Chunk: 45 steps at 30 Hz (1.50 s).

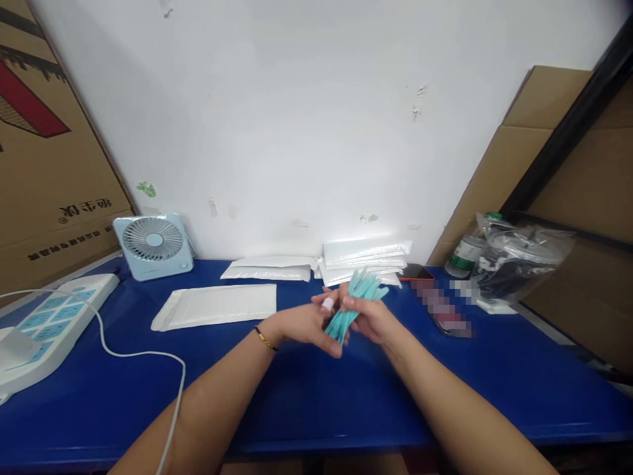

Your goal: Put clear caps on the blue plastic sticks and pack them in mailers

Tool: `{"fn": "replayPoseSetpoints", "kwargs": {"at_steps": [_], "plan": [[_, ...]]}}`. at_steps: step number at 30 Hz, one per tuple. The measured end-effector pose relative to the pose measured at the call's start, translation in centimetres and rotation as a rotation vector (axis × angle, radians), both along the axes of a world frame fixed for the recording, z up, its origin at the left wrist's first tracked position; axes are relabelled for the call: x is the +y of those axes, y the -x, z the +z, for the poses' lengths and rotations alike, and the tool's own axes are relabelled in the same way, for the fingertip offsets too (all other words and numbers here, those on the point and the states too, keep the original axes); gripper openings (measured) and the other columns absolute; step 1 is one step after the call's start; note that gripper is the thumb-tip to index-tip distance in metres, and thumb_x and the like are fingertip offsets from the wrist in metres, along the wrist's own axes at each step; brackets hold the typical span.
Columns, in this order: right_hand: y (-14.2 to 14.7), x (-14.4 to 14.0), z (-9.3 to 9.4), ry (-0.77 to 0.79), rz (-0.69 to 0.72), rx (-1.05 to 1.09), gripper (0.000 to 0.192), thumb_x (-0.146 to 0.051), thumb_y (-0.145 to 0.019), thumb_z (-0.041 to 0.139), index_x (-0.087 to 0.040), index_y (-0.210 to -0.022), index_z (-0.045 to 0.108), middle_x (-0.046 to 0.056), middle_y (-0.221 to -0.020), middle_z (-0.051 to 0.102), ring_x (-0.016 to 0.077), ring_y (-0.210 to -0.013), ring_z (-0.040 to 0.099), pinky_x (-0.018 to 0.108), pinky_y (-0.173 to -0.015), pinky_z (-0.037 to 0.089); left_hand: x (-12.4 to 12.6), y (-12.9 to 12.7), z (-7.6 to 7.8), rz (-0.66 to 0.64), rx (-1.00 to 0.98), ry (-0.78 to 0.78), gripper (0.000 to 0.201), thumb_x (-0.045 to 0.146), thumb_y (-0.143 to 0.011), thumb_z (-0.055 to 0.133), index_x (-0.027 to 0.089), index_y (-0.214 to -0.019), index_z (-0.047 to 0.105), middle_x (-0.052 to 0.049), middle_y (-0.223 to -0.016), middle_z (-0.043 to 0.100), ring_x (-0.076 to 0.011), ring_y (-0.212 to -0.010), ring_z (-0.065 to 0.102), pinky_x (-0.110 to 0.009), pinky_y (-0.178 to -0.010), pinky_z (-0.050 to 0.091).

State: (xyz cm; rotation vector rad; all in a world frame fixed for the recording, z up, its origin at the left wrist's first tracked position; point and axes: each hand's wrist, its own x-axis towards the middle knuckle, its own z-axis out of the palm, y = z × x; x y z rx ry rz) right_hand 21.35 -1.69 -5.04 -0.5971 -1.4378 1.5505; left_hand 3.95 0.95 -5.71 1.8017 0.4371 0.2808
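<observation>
Teal strips (357, 300) bunched between both hands, long axis tilting up and away to the right; left hand (309, 323) clasps low, right hand (368, 318) pinches mid-bundle.

**Hands meet mid-table, everything else fans out around the fingers**

Both sets of fingers (341, 309) close around the bundle of strips (357, 298), above the table (316, 396). Just behind the fingers: a stack of mailers (364, 258). Left of them, a single mailer (217, 305) lies flat; further left and back stands the fan (153, 244), with the power strip (47, 323) at far left. Right of the fingers lies a phone (445, 313); beyond it, a bottle (465, 256) and plastic bag (519, 260).
</observation>
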Motion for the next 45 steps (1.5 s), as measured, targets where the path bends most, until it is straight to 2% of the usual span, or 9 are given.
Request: {"fn": "replayPoseSetpoints", "kwargs": {"at_steps": [5, 12, 20, 28, 30, 33, 36, 40, 45], "plan": [[-1.8, 2.0, 0.0, -0.021, -0.275, 0.152, 0.022, -0.038, -0.079, 0.061, -0.022, -0.078, 0.048, -0.006, -0.053, 0.042, 0.0094, -0.045, 0.041, 0.027, -0.053, 0.041, 4.6, 7.8, 0.7, 0.784, 0.484, -0.596, 0.056, 0.05, -0.069, 0.061, 0.016, -0.114, 0.056, -0.015, -0.115, 0.06, -0.0285, -0.107, 0.054, -0.039, -0.091, 0.042], [-1.4, 3.8, -3.3, -0.046, -0.381, -0.103, 0.032, -0.045, -0.071, 0.069, -0.021, -0.078, 0.049, -0.007, -0.054, 0.039, 0.0083, -0.045, 0.036, 0.023, -0.045, 0.029, 6.3, 12.6, -0.1, 0.803, 0.95, -0.588, 0.058, 0.044, -0.055, 0.068, 0.021, -0.107, 0.061, -0.012, -0.119, 0.06, -0.0321, -0.111, 0.053, -0.037, -0.087, 0.042], [-1.9, 3.1, -2.0, -0.006, -0.408, -0.072, 0.031, -0.042, -0.073, 0.068, -0.021, -0.093, 0.055, -0.009, -0.048, 0.029, 0.0057, -0.038, 0.023, 0.022, -0.039, 0.018, 5.2, 9.2, 2.6, 1.417, 0.0, -0.46, 0.04, 0.053, -0.071, 0.057, 0.017, -0.089, 0.058, -0.001, -0.074, 0.061, -0.0149, -0.063, 0.056, -0.023, -0.053, 0.041], [-0.8, 3.1, -3.2, -0.013, -0.454, -0.314, 0.025, -0.034, -0.064, 0.075, -0.019, -0.074, 0.058, -0.005, -0.049, 0.038, 0.0099, -0.043, 0.034, 0.024, -0.04, 0.025, 5.6, 5.2, 0.7, 1.446, -0.732, 0.534, 0.021, 0.025, -0.075, 0.066, 0.016, -0.087, 0.052, -0.001, -0.077, 0.055, -0.0066, -0.056, 0.052, -0.017, -0.045, 0.044], [-1.0, 3.4, -3.4, 0.023, -0.523, -0.33, 0.026, -0.035, -0.066, 0.072, -0.021, -0.064, 0.051, -0.004, -0.048, 0.037, 0.0107, -0.043, 0.034, 0.025, -0.039, 0.024, 5.8, 5.3, 0.2, 1.478, -0.643, 0.521, 0.026, 0.028, -0.076, 0.065, 0.016, -0.095, 0.052, -0.005, -0.088, 0.057, -0.011, -0.068, 0.057, -0.021, -0.052, 0.05], [-2.0, 3.7, -3.0, 0.13, -0.54, -0.294, 0.031, -0.032, -0.068, 0.07, -0.022, -0.061, 0.042, -0.006, -0.047, 0.033, 0.0086, -0.039, 0.029, 0.024, -0.037, 0.02, 5.5, 5.9, 0.4, 1.627, -0.424, 0.002, 0.063, 0.043, -0.07, 0.07, 0.018, -0.121, 0.043, -0.013, -0.119, 0.049, -0.024, -0.105, 0.054, -0.036, -0.08, 0.052], [-3.4, 3.8, -2.3, 0.226, -0.37, -0.314, 0.035, -0.027, -0.064, 0.072, -0.022, -0.061, 0.038, -0.008, -0.046, 0.032, 0.0058, -0.036, 0.024, 0.023, -0.036, 0.015, 4.5, 6.0, 1.0, 1.283, -0.148, -0.721, 0.102, 0.052, -0.057, 0.077, 0.024, -0.139, 0.023, -0.013, -0.143, 0.028, -0.032, -0.132, 0.028, -0.046, -0.107, 0.03], [-5.1, 4.0, -2.3, 0.321, -0.153, -0.376, 0.033, -0.025, -0.062, 0.073, -0.022, -0.063, 0.04, -0.009, -0.043, 0.033, 0.0048, -0.034, 0.022, 0.022, -0.036, 0.012, 2.9, 4.0, -0.2, 0.411, 0.261, -0.97, 0.126, 0.06, -0.044, 0.077, 0.026, -0.145, 0.01, -0.01, -0.152, 0.015, -0.0354, -0.138, 0.007, -0.049, -0.112, 0.009], [-5.5, 4.3, -2.8, 0.336, -0.128, -0.372, 0.027, -0.027, -0.061, 0.074, -0.021, -0.063, 0.047, -0.008, -0.04, 0.035, 0.0047, -0.033, 0.022, 0.022, -0.035, 0.012, 1.9, 1.3, -2.4, 0.335, 0.425, -0.975, 0.122, 0.059, -0.043, 0.075, 0.02, -0.143, 0.017, -0.016, -0.141, 0.036, -0.0365, -0.13, 0.03, -0.052, -0.109, 0.006]]}}
